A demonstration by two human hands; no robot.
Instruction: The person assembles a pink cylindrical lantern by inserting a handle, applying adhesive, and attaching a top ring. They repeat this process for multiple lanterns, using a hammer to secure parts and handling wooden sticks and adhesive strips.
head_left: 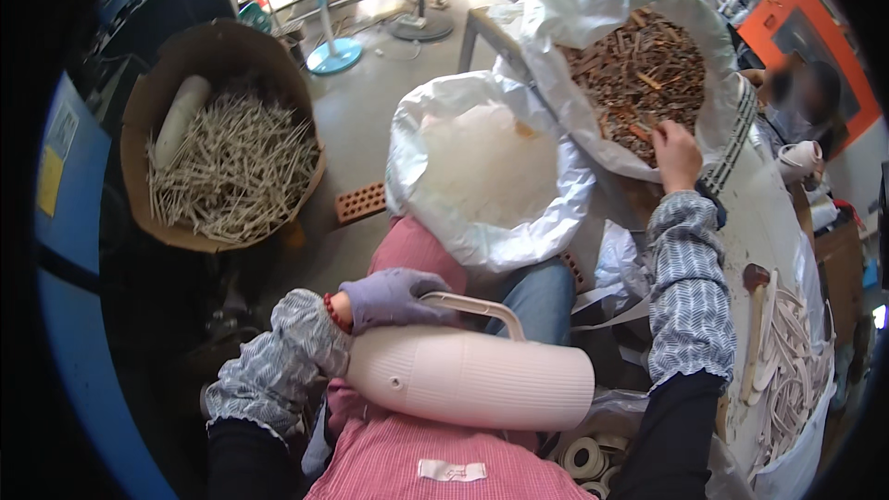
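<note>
Across my lap lies a pale pink ribbed jug body (pixel 482 375) with a loop handle (pixel 477 306), its broad end to the right. My left hand (pixel 400 296), in a purple glove, is closed round the narrow left end of the jug and the start of the handle. Bare and stretched forward, my right hand (pixel 679 156) is at the near edge of a white sack (pixel 579 28) full of small brown and orange strips (pixel 639 69). Its fingers are drawn together at the strips; what they hold is too small to make out.
A white-lined sack (pixel 486 167) of pale material stands ahead of my knees. Left of it, a cardboard drum (pixel 222 236) holds thin pale sprues and a pale cylinder (pixel 181 120). Along the right, a bench (pixel 741 231) bears pale strips (pixel 787 380) and a brown-headed mallet (pixel 756 278). Another person sits beyond.
</note>
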